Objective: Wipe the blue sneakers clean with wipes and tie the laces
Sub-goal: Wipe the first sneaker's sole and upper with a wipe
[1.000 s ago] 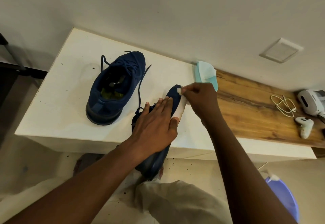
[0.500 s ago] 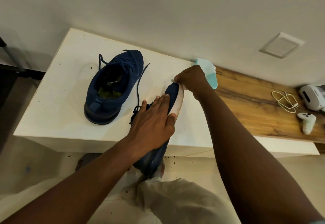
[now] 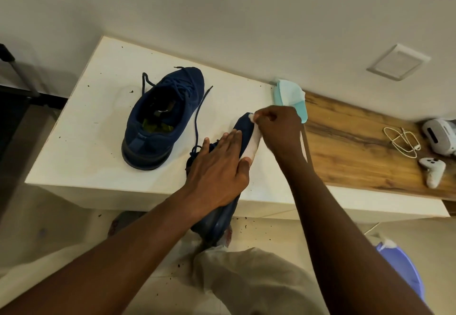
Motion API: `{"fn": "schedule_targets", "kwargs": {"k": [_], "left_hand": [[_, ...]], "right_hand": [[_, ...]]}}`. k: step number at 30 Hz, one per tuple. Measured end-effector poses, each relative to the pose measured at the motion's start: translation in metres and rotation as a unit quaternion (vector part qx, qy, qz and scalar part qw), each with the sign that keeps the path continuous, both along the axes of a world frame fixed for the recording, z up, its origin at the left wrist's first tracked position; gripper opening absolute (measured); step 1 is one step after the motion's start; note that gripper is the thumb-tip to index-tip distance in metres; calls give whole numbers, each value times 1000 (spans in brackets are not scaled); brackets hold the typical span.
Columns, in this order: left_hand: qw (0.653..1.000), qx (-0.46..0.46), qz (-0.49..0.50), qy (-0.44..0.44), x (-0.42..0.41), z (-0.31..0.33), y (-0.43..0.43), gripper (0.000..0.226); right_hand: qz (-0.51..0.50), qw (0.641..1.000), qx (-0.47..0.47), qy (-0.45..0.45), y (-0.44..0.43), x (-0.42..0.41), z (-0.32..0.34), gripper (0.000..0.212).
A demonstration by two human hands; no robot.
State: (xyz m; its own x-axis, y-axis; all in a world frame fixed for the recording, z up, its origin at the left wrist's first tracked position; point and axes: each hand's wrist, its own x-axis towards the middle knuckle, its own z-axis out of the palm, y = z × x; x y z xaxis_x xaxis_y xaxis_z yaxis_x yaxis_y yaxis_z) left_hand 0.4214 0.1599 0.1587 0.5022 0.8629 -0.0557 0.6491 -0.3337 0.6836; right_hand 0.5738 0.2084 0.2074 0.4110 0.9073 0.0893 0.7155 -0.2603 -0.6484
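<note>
One blue sneaker [image 3: 162, 117] stands upright on the white table [image 3: 86, 127], its laces loose. The second blue sneaker [image 3: 244, 129] lies tilted on its side across the table's front edge, pale sole facing right. My left hand [image 3: 222, 169] grips it over the upper, fingers along the top and thumb on the sole. My right hand [image 3: 278, 129] pinches a white wipe [image 3: 251, 116] against the toe end of that sneaker. Most of the wipe is hidden by my fingers.
A teal wipes pack [image 3: 292, 97] lies behind my right hand by the wall. On the wooden counter [image 3: 350, 136] at right are a white cable [image 3: 402, 141], a white controller [image 3: 433, 169] and a white headset [image 3: 440, 136]. A purple bucket [image 3: 402, 270] stands on the floor.
My right hand with the wipe moved up past the toe toward the wipes pack, then came back down onto the toe end. My left hand kept its hold on the sneaker.
</note>
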Motion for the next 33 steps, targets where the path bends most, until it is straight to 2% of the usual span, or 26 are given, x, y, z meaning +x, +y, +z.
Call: {"fn": "schedule_targets", "kwargs": {"k": [5,13,17,20,23,28,31,33], "left_hand": [[1000,-14,12,3,-2,2,1,64],[1000,-16,6,-10,-1,1,1,65],[1000,-16,19,-9,-1,0,2,64],[1000,-21,18,7,0,2,1,64],[999,-21,24,13,-1,4,1,64],[1000,3,25,-3,-1,-1,2,66],[1000,9,16,3,0,-2,1,67],[1000,12,14,3,0,-2,0,67]], "right_hand": [[-5,999,-48,16,31,7,-7,13],[-6,999,25,29,-76,-30,-7,11],[14,1000,22,-5,-19,-20,-3,10],[-12,999,-42,-21,35,3,-6,12],[-21,997,-78,0,47,11,-10,15],[-1,999,-4,-41,-33,-14,1,12],[-7,1000,29,-5,-82,-32,-1,9],[-5,999,39,-1,-76,-32,-2,7]]}}
